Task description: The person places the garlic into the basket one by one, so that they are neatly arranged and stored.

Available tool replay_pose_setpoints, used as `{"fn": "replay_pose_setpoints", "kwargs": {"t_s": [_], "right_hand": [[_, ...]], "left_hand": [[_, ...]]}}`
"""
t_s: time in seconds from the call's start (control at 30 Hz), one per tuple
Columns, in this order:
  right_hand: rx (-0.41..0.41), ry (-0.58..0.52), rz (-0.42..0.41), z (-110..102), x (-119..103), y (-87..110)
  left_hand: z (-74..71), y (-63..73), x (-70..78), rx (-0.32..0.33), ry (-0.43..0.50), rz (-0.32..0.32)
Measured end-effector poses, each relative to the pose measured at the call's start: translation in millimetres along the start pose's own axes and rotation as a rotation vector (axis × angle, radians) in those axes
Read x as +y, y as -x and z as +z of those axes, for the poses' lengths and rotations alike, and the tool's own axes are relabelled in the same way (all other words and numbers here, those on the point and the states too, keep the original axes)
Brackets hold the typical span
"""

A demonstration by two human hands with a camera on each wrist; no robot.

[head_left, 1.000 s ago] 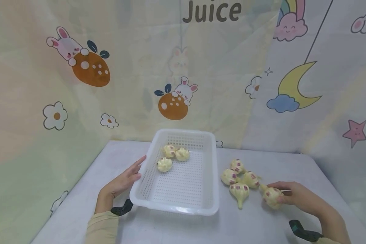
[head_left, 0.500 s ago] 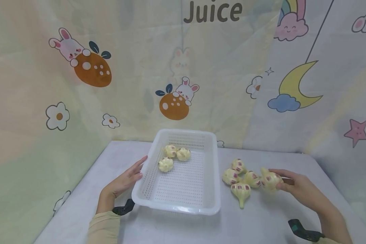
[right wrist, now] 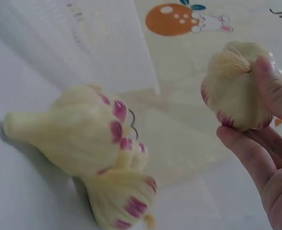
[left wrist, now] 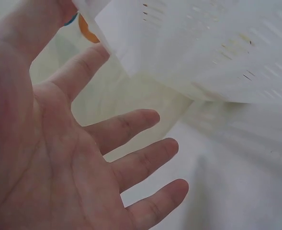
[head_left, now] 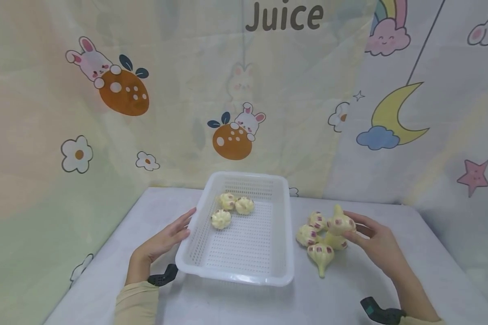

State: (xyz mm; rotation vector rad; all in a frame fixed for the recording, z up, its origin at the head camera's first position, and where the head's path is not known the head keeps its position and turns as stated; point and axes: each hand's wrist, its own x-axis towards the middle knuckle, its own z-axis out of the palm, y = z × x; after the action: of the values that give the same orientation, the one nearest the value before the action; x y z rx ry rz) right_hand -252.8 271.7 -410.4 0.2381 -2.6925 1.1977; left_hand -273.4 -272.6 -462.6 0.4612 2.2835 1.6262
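My right hand [head_left: 373, 239] pinches a garlic bulb [head_left: 341, 223] between thumb and fingers, its stem pointing up in the head view. In the right wrist view the held garlic bulb [right wrist: 236, 86] shows its root tuft and purple streaks, apart from the bulbs lying on the table. Beneath it, several garlic bulbs [head_left: 321, 258] lie clustered, one partly hidden by the held bulb. My left hand [head_left: 162, 241] is at the left wall of a white plastic basket [head_left: 286, 225]; the left wrist view shows its fingers [left wrist: 143, 163] spread and nearly straight. Three garlic bulbs [head_left: 221, 219] sit inside the basket.
A white-covered table [head_left: 329, 302] carries everything. Just behind its far edge hangs a printed cloth [head_left: 179, 113] with rabbits and flowers; it also closes off the right side. The basket's raised rim stands between its inside and the garlic cluster.
My right hand has lifted the garlic bulb from the table's right side and carried it left, over the cluster; its stem has turned upward. The left hand and basket stay put.
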Motion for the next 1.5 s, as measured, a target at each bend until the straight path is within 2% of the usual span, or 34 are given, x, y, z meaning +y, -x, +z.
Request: {"fn": "replay_pose_setpoints", "kwargs": {"t_s": [0.13,0.23,0.37,0.57,0.7,0.87,1.07,1.23,1.3,1.43,1.5], "right_hand": [[-0.007,-0.047,0.007,6.0,-9.1,0.8],[-0.019,-0.045,-0.006,6.5,-15.2,-0.3],[-0.04,-0.073,-0.018,10.1,-17.4,-3.0],[-0.134,-0.16,0.034,30.4,-30.3,-10.1],[-0.189,-0.205,0.055,45.1,-45.1,-23.3],[-0.247,-0.286,0.033,57.3,-58.1,-43.5],[-0.223,-0.323,0.035,69.5,-70.6,-69.0],[-0.191,-0.478,0.032,81.9,-82.7,-87.3],[-0.187,-0.504,0.047,85.3,-88.8,-93.4],[-0.18,-0.458,0.076,90.8,-102.0,-104.8],[-0.193,-0.474,0.083,95.8,-107.2,-110.8]], "left_hand": [[-1.0,1.9,3.7,-0.016,-0.018,0.041],[-0.4,-0.8,5.7,-0.017,-0.03,0.049],[1.7,-4.2,5.7,-0.018,-0.019,0.015],[4.8,-2.5,4.0,-0.01,-0.011,-0.022],[7.3,-1.8,6.9,-0.002,-0.012,-0.027],[15.2,-4.7,15.6,0.008,-0.025,-0.052],[20.0,-8.6,21.3,0.023,-0.035,-0.081],[21.2,-9.1,26.2,0.015,-0.018,-0.106],[21.8,-8.8,27.9,0.014,-0.018,-0.117],[22.0,-9.1,25.4,0.012,-0.022,-0.122],[21.6,-8.6,22.4,0.011,-0.021,-0.119]]}}
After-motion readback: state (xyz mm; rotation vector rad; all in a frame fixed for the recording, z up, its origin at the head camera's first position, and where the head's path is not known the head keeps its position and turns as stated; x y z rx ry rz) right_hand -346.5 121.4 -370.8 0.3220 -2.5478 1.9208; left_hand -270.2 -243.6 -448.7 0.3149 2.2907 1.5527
